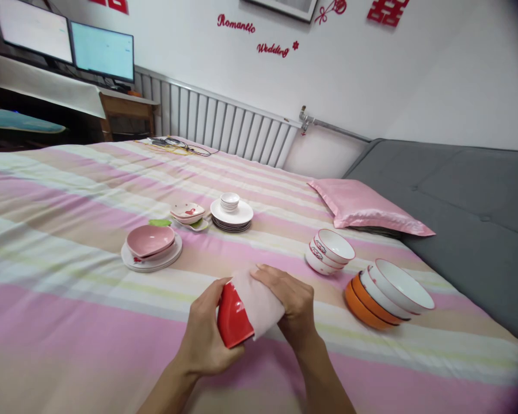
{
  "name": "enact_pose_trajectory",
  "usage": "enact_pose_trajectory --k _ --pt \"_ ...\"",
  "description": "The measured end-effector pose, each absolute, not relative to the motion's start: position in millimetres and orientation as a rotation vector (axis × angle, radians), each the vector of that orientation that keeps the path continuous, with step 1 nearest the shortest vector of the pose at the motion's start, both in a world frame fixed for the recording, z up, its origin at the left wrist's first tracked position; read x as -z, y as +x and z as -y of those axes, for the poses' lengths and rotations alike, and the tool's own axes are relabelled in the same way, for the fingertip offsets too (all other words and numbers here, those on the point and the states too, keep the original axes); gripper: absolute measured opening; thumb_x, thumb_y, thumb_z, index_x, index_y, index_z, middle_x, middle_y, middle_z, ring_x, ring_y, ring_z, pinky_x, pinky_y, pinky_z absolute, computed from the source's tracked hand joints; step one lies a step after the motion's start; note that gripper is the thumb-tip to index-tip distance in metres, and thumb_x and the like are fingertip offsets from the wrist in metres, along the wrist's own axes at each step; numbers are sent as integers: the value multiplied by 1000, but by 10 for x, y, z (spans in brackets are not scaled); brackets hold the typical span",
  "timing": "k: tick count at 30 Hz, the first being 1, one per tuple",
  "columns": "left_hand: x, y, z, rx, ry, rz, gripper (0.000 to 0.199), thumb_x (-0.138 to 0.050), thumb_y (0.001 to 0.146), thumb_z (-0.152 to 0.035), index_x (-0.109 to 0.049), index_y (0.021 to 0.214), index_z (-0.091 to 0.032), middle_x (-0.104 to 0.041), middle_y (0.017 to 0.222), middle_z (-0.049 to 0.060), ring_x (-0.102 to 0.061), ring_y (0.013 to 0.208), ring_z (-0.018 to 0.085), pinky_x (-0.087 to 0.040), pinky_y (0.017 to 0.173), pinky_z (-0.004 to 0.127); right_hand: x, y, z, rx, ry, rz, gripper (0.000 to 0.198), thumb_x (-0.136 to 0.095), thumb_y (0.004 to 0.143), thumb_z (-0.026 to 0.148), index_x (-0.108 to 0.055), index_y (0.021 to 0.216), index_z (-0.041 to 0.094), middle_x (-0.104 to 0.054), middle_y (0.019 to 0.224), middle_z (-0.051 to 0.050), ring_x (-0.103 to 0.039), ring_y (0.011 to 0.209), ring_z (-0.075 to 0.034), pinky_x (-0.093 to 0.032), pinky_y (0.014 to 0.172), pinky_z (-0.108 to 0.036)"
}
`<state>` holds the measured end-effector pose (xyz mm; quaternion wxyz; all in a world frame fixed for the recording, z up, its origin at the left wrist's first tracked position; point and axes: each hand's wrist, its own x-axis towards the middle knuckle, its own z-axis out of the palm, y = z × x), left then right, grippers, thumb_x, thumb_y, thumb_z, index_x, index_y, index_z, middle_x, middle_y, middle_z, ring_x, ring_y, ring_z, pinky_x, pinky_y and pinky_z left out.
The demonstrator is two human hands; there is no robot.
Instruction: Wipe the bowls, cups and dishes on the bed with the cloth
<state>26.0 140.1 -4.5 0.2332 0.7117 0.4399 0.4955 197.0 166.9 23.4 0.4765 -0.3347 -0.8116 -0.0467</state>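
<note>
A glossy red dish (233, 315), seemingly angular, is held up over the bed in front of me. My left hand (208, 333) grips its left side, thumb below and fingers at the top edge. Over the dish's right part lies a pale cloth or tissue (259, 305), which my right hand (290, 299) presses against it with curled fingers. The dish's far side and some fingertips are hidden. Beyond my left hand, a pink heart-shaped bowl (149, 238) rests on white plates (172, 259). To the right of my right hand stand nested white bowls (323, 265).
Orange and white bowls (373, 313) lean in a stack at right. Farther back are small patterned dishes (187, 213) and a plate stack (242, 217) topped by little cups (229, 201). A pink pillow (366, 204), cables (176, 145) and a striped bedspread (90, 322) also show.
</note>
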Motion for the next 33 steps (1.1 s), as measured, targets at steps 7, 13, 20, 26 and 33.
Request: enact_pose_trajectory --k 7,13,20,26,33 --pt "71 276 -1370 -1535 1920 -1103 66 -50 43 -13 -47 109 -22 -60 93 2 -59 75 21 -47 65 30 -204 1989 -1714 -209 -779 1809 31 -55 76 4 -67 102 18 -71 98 -6 -67 90 -17 -54 81 -26" --pt "60 271 -1354 -1639 1858 -1111 61 -48 46 -17 -48 106 -21 -60 94 3 -60 77 23 -48 66 31 -87 1909 -1785 -575 -824 1621 29 -61 73 11 -68 99 19 -72 95 -4 -68 85 -19 -55 75 -25" --pt "56 248 -1371 -1720 1854 -1191 58 -49 49 -18 -47 107 -21 -61 89 1 -60 74 22 -48 65 31 113 1701 -1830 -971 -847 1388 29 -59 79 29 -68 104 18 -70 103 -7 -66 94 -25 -54 81 -35" --pt "77 257 -1369 -1735 1809 -1166 54 -53 58 -23 -44 112 -22 -59 98 4 -59 85 25 -48 72 34 105 1576 -1780 -1077 -892 1339 38 -58 77 29 -64 112 16 -73 87 -6 -68 71 -23 -57 59 -32" --pt "88 247 -1377 -1549 1744 -944 84 -65 64 -34 -24 136 -21 -38 135 13 -40 124 32 -36 100 44 -53 1924 -1795 -554 -902 1641 30 -51 78 19 -66 104 16 -70 102 -8 -66 94 -22 -53 82 -32"
